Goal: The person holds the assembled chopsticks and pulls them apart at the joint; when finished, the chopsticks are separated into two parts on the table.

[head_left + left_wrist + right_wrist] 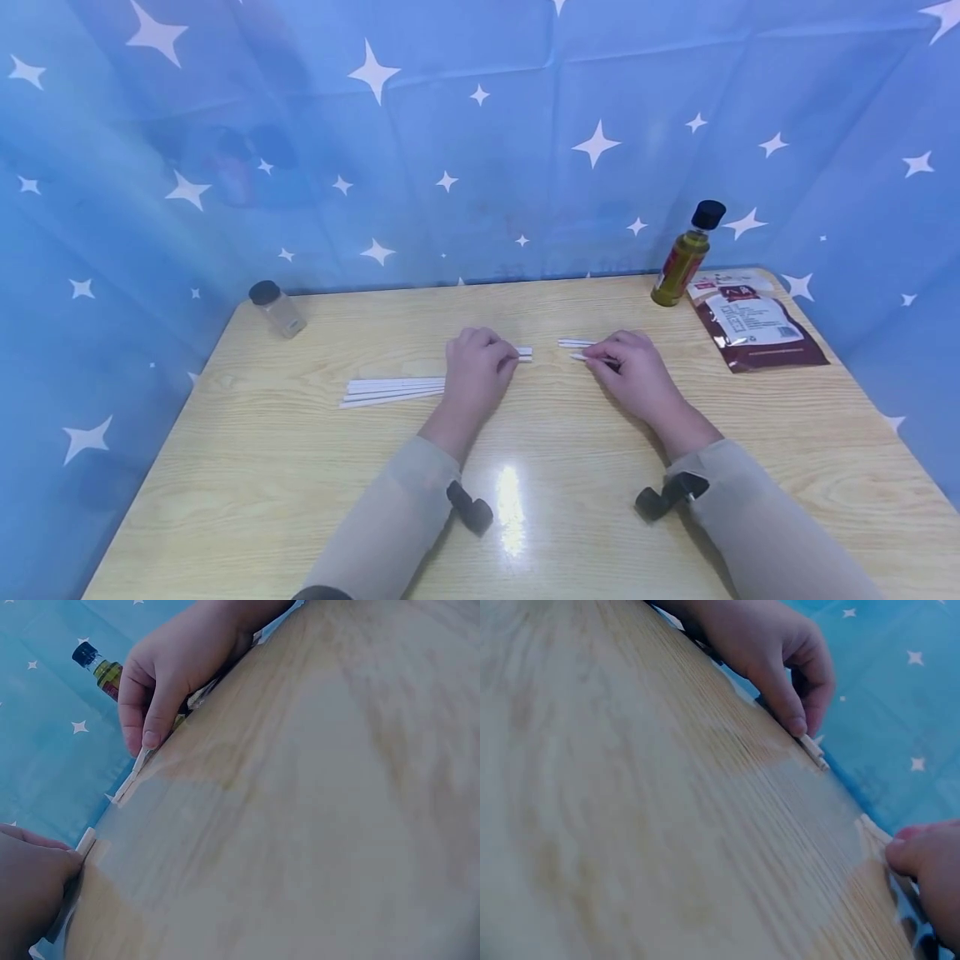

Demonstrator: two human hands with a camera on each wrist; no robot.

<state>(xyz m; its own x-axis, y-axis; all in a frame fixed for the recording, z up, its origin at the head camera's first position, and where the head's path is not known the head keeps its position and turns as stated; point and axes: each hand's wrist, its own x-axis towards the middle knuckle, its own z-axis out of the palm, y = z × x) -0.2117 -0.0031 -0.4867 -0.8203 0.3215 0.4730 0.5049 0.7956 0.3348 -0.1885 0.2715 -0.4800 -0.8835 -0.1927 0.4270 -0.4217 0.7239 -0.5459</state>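
Several thin white sticks lie fanned on the table to the left of my left hand. Thumb and fingertips of that hand pinch white sticks low at the tabletop, and their blunt ends poke out to the right. Across a short gap, my right hand pinches a white stick whose tip points left. Just behind it lie more white sticks, partly hidden by the right fingers. In the right wrist view, the left thumb presses down on stick ends.
A bottle of yellow-green liquid with a black cap stands at the back right. Beside it lies a maroon and white packet. A small clear jar with a black lid stands at the back left. A blue starred curtain hangs behind the table.
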